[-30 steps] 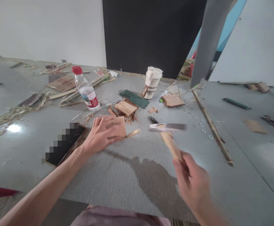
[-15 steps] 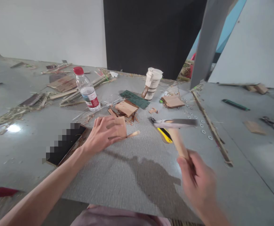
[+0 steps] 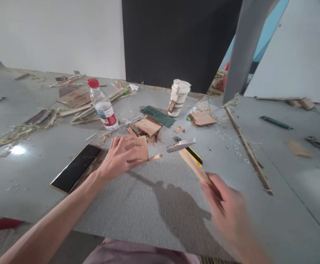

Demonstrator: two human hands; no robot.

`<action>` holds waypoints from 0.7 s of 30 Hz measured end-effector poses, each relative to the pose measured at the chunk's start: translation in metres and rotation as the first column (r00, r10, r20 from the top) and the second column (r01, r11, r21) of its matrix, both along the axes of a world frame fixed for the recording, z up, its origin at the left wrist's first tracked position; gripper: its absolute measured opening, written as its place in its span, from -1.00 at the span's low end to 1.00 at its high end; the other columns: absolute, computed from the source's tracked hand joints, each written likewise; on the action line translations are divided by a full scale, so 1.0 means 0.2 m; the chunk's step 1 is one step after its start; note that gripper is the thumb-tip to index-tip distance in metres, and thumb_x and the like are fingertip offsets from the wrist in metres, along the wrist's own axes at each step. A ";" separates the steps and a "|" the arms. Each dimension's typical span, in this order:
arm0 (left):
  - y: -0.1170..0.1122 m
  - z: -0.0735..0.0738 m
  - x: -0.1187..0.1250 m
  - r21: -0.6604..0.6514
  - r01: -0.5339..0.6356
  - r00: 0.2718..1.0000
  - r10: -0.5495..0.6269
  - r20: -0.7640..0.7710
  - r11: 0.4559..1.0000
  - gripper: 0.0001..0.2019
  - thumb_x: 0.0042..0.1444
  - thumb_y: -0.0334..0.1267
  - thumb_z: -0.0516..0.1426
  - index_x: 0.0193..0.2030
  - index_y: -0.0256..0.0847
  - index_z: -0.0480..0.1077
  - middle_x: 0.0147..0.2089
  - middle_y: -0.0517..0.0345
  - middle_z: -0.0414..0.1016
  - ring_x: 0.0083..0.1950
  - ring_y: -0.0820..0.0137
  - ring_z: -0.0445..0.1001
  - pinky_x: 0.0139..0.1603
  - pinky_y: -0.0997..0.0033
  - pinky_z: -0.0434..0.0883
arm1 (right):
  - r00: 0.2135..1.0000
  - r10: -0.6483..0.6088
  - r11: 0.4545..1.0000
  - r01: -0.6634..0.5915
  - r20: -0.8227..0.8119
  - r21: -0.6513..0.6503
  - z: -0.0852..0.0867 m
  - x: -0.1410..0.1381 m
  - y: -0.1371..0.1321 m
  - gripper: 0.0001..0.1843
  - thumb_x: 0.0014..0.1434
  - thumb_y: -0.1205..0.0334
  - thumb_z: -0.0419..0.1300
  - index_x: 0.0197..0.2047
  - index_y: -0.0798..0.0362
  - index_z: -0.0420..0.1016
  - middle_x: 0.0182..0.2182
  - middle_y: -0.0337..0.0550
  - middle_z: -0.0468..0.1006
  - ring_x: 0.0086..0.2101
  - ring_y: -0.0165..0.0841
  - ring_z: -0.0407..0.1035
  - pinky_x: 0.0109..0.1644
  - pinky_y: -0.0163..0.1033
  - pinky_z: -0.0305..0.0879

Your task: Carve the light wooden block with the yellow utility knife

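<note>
My left hand [image 3: 121, 154] is closed over a small flat wooden block [image 3: 143, 147], its fingers draped across the top and near side. From under the fingertips a thin wooden stick [image 3: 156, 157] pokes out to the right. My right hand [image 3: 227, 203], slightly blurred, grips the wooden handle of a hammer [image 3: 191, 164]. The hammer's metal head is in the air, right of the stick and apart from it. Behind the hammer lies a yellow and black utility knife [image 3: 195, 157], partly hidden. Just beyond my left hand, another wooden block [image 3: 148, 127] rests among brown shavings.
A black phone [image 3: 76, 168] lies beside my left forearm. Farther back stand a water bottle [image 3: 105, 113] and a white cup [image 3: 179, 97], with a green sheet [image 3: 158, 116] between them. Several washers [image 3: 238, 154] and a long stick [image 3: 247, 150] lie to the right.
The hammer has swung left and its head has come nearer the stick, with my right hand shifting slightly left. My left hand stays on the wooden block.
</note>
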State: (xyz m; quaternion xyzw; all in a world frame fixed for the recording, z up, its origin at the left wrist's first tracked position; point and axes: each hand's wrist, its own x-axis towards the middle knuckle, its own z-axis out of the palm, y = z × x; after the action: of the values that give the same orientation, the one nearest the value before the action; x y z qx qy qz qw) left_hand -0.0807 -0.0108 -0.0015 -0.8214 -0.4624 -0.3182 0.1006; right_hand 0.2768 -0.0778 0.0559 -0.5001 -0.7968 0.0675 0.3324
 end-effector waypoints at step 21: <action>0.00 0.00 0.01 -0.010 -0.019 1.000 0.019 0.005 1.000 -0.68 0.25 -0.03 0.37 0.05 -0.11 0.56 0.33 -0.20 0.33 0.27 -0.08 0.35 0.24 -0.21 0.39 | 0.994 0.110 0.990 -0.108 -0.013 0.092 -0.10 -0.03 -0.03 -0.86 0.48 0.29 0.14 0.04 0.00 0.47 -0.40 -0.28 0.56 -0.53 -0.51 0.41 -0.47 -0.47 0.33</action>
State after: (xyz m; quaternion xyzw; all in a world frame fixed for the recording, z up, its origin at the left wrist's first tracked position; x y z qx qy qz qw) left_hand -0.0796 -0.0107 -0.0013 -0.8167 -0.4721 -0.3169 0.0985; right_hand 0.2707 -0.0840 0.0353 -0.4395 -0.8222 0.0535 0.3578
